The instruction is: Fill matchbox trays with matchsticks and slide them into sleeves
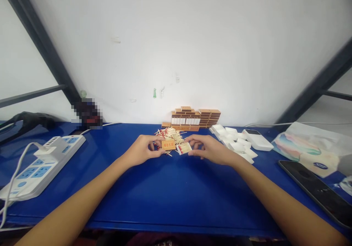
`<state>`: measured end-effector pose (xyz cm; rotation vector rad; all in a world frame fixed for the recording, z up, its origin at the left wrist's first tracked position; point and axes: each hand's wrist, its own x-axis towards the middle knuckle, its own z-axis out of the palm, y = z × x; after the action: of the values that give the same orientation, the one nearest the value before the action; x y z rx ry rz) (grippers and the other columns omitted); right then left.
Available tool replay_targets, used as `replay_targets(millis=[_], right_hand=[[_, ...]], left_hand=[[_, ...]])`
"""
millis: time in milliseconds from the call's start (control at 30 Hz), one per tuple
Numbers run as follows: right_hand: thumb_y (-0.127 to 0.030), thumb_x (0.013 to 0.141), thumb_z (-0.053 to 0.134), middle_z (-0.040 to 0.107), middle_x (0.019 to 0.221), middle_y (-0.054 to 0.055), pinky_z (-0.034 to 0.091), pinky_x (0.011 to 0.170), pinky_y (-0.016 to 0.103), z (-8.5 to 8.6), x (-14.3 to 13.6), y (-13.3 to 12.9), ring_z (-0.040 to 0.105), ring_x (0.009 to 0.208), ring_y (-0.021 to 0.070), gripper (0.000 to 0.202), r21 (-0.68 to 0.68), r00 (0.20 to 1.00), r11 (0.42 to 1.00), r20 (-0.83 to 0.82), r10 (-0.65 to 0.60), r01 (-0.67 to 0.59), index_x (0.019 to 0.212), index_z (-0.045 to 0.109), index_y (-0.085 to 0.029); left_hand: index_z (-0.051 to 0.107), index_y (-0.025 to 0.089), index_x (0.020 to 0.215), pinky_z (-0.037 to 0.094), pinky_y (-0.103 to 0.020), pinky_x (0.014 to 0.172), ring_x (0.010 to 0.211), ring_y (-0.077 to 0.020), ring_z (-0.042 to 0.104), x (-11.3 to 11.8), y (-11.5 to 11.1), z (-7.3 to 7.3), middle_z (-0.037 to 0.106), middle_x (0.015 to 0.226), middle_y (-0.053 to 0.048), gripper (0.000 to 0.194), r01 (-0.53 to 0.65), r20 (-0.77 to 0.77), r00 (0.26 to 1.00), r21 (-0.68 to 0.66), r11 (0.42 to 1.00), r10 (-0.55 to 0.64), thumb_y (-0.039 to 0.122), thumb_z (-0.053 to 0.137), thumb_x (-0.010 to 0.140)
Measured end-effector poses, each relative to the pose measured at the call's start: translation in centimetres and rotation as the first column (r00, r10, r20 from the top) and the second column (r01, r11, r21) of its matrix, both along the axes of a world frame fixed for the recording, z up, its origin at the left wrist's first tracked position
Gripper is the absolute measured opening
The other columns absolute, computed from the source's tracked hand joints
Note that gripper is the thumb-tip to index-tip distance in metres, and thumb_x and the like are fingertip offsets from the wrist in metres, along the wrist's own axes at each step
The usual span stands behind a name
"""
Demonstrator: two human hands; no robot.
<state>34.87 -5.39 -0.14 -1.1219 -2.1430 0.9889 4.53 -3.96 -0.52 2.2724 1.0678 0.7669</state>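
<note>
My left hand (145, 149) pinches an orange matchbox sleeve (168, 144) with red characters on its face. My right hand (208, 149) grips a white inner tray (184, 148) with red-tipped matches lying in it. Sleeve and tray are side by side, tilted, with a narrow gap between them. Behind them a loose pile of matches (171, 133) lies on the blue table. Stacked matchboxes (209, 118) stand against the wall, with a row of white trays (185, 121) among them.
Several white trays (237, 142) lie to the right beside a white device (257, 139). Farther right are a tissue pack (310, 154) and a black phone (316, 191). A power strip (41, 171) with cables sits at the left of the blue table (165, 198).
</note>
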Motion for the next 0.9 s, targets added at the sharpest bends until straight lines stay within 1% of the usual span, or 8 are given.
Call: replay_targets(millis=[67,100,233,367,467,567,733,900], right_hand=[[-0.045,0.082,0.076,0.064,0.086,0.001,0.051,0.051,0.026,0.0,0.1,0.1,0.06,0.069,0.016,0.047,-0.059,0.999,0.998,-0.032,-0.011,0.009,0.12,0.063,-0.022],[-0.045,0.081,0.076,0.063,0.085,0.0,0.052,0.05,0.026,0.0,0.1,0.1,0.06,0.069,0.0158,0.048,-0.068,0.999,0.998,-0.041,-0.011,0.008,0.12,0.063,-0.021],[-0.041,0.08,0.077,0.062,0.085,0.0,0.051,0.053,0.025,0.1,-0.1,-0.1,0.058,0.066,0.013,0.044,-0.022,0.999,1.0,-0.037,-0.003,0.002,0.118,0.066,-0.021],[-0.041,0.081,0.078,0.064,0.083,0.0,0.049,0.054,0.025,0.1,-0.3,-0.2,0.058,0.063,0.0126,0.044,0.004,0.999,0.999,-0.038,-0.034,0.034,0.117,0.067,-0.019],[-0.043,0.08,0.078,0.065,0.08,0.0,0.048,0.054,0.026,0.2,-0.4,-0.3,0.057,0.062,0.0128,0.044,0.021,0.997,0.998,-0.051,-0.062,0.064,0.116,0.068,-0.018],[-0.042,0.081,0.077,0.066,0.079,0.0,0.048,0.056,0.026,0.2,-0.6,-0.5,0.057,0.063,0.0127,0.043,0.057,0.996,0.995,-0.056,-0.073,0.076,0.116,0.069,-0.019],[-0.04,0.083,0.076,0.067,0.079,0.001,0.048,0.058,0.026,0.3,-0.9,-0.7,0.06,0.068,0.0144,0.039,0.123,0.993,0.986,-0.049,-0.104,0.109,0.115,0.069,-0.018],[-0.043,0.083,0.075,0.067,0.079,0.002,0.051,0.061,0.028,0.4,-1.1,-0.9,0.061,0.069,0.0157,0.041,0.116,0.989,0.983,-0.06,-0.134,0.14,0.115,0.069,-0.017]], left_hand=[[0.073,0.019,0.119,0.042,-0.019,0.053,0.057,-0.0081,0.053,0.0,0.1,-0.1,0.072,0.086,-0.002,0.041,0.05,0.024,0.999,-0.044,0.998,-0.049,0.04,0.072,0.084],[0.073,0.019,0.12,0.042,-0.019,0.053,0.057,-0.0081,0.054,0.0,0.1,-0.2,0.072,0.086,-0.002,0.042,0.065,0.036,0.997,-0.059,0.996,-0.063,0.04,0.072,0.084],[0.072,0.02,0.125,0.042,-0.019,0.052,0.058,-0.0085,0.054,0.0,0.2,-0.3,0.071,0.085,-0.002,0.047,0.096,0.062,0.994,-0.107,0.99,-0.09,0.042,0.074,0.084],[0.072,0.021,0.126,0.042,-0.019,0.052,0.058,-0.0083,0.053,-0.1,0.2,-0.3,0.068,0.08,-0.001,0.046,0.118,0.074,0.991,-0.142,0.983,-0.108,0.041,0.074,0.084],[0.072,0.02,0.125,0.041,-0.018,0.051,0.057,-0.0076,0.053,-0.1,0.2,-0.2,0.068,0.08,-0.001,0.046,0.118,0.086,0.991,-0.143,0.983,-0.106,0.04,0.075,0.084],[0.071,0.021,0.127,0.041,-0.018,0.05,0.056,-0.0073,0.054,0.0,0.1,0.0,0.07,0.084,-0.003,0.047,0.118,0.105,0.989,-0.159,0.98,-0.102,0.04,0.074,0.085],[0.069,0.021,0.13,0.047,-0.019,0.049,0.054,-0.0074,0.055,0.1,-0.2,0.4,0.071,0.085,-0.003,0.051,0.122,0.157,0.984,-0.218,0.968,-0.089,0.041,0.075,0.085],[0.067,0.022,0.134,0.052,-0.019,0.05,0.057,-0.0089,0.059,0.1,-0.3,0.6,0.074,0.088,-0.005,0.054,0.142,0.199,0.976,-0.285,0.948,-0.086,0.041,0.076,0.084]])
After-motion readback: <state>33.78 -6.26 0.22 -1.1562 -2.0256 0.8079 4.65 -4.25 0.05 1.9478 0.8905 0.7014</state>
